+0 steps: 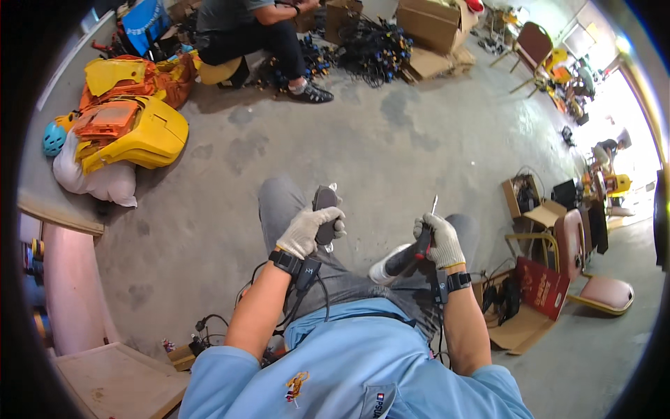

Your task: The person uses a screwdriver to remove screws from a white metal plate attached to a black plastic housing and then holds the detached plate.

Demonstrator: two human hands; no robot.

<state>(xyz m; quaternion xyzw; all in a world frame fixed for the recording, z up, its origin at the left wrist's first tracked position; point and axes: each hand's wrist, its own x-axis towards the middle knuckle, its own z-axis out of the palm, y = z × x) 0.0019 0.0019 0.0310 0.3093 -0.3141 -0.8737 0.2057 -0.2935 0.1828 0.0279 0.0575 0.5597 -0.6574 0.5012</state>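
Observation:
My left hand (307, 229), in a knit work glove, grips a dark oblong plastic part (325, 209) and holds it upright over my left knee. My right hand (441, 241), also gloved, is closed around a screwdriver (427, 230) with a dark and red handle, its metal tip pointing up. The two hands are apart, about a hand's width between them. I sit in grey trousers and a light blue shirt, with black bands on both wrists.
Yellow and orange plastic shells (129, 119) lie piled at the left by a white sack. A seated person (258, 35) works at the top beside a heap of black cables (373, 45) and cardboard boxes. Chairs (590, 265), an open box and cables stand at right.

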